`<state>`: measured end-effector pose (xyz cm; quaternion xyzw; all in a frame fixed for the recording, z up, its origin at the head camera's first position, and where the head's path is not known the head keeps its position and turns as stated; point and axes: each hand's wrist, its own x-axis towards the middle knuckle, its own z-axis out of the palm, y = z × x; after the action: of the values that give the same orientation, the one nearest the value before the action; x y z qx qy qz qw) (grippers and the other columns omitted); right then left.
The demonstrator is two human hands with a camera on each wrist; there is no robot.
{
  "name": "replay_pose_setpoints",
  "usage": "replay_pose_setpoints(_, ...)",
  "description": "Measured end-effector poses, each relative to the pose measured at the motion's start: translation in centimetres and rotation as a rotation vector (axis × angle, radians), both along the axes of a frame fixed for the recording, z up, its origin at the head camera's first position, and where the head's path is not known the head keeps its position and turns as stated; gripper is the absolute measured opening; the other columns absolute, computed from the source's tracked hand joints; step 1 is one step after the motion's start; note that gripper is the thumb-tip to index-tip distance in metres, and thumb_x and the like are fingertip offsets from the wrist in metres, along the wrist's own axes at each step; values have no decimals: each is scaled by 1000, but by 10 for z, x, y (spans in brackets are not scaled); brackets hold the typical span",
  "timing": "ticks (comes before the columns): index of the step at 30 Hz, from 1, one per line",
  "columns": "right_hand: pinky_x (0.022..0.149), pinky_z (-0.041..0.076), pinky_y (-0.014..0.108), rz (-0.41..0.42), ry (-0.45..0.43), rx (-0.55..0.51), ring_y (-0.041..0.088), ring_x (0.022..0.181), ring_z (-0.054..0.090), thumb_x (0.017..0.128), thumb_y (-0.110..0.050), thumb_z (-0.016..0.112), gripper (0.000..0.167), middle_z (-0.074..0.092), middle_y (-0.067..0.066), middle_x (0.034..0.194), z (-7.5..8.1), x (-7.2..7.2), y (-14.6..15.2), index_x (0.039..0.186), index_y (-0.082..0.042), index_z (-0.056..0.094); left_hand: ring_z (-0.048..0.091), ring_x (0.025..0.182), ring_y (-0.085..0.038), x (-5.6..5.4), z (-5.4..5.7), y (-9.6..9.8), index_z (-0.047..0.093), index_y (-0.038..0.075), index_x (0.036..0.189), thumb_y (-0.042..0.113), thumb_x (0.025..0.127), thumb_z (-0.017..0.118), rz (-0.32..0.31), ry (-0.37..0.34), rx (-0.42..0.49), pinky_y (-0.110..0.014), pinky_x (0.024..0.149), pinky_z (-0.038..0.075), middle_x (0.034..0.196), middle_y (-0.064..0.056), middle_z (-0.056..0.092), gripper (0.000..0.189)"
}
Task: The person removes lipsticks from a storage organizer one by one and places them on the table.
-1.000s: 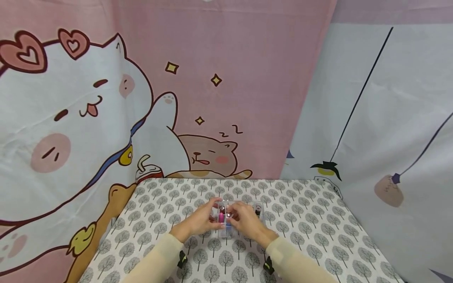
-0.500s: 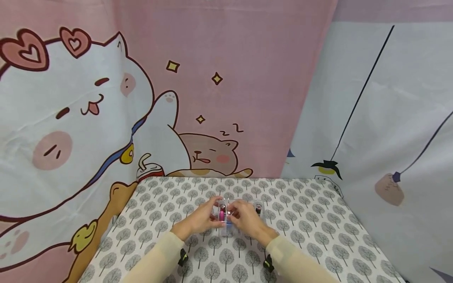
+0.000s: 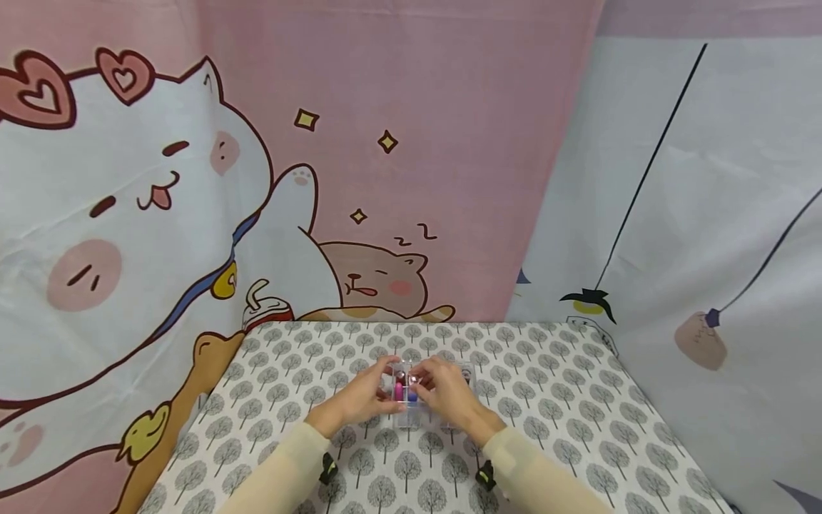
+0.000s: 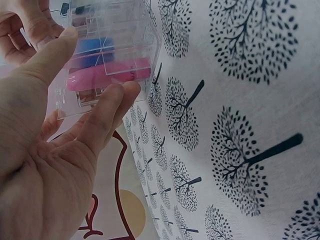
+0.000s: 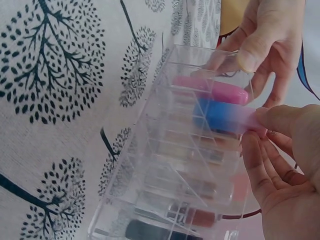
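A clear plastic organizer (image 3: 407, 420) with compartments stands on the table between both hands. My left hand (image 3: 359, 400) holds its left end, with the thumb on the near side and the fingers on the far side. My right hand (image 3: 449, 395) pinches the pale pink end of a blue-and-pink tube (image 5: 225, 116), probably a lipstick. The tube's blue part is still within a compartment. Beside it in the organizer lies a bright pink tube (image 4: 107, 74). Farther along, a dark-capped tube (image 5: 150, 232) and several other small cosmetics fill compartments, partly blurred by the plastic.
The table is covered by a white cloth (image 3: 411, 467) printed with grey trees. A pink curtain (image 3: 411, 178) with cartoon animals hangs behind it, and a whitish one (image 3: 674, 214) hangs at the right.
My right hand has shifted slightly up and away, and more of the blue tube shows below its fingers. The left hand keeps its hold on the organizer.
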<state>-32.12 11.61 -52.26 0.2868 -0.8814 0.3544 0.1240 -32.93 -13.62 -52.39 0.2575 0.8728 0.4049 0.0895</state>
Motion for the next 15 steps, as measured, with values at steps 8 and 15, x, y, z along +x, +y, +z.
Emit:
replay_pose_setpoints(8, 84, 71, 22, -35, -22, 1, 16, 94, 81, 100, -5, 90, 25, 81, 8, 114, 13, 3, 4, 124, -4, 83, 82, 114, -26, -1, -1, -2, 31, 17, 181, 32, 102, 94, 2, -18, 5, -38, 97, 72, 169, -27, 57, 103)
replay_pose_setpoints(15, 82, 69, 19, -31, 21, -48, 18, 92, 83, 100, -4, 91, 23, 82, 9, 113, 20, 8, 11, 121, -3, 83, 82, 111, -22, -1, -3, -2, 32, 17, 180, 32, 102, 95, -4, -16, -2, -35, 93, 72, 167, -26, 58, 102)
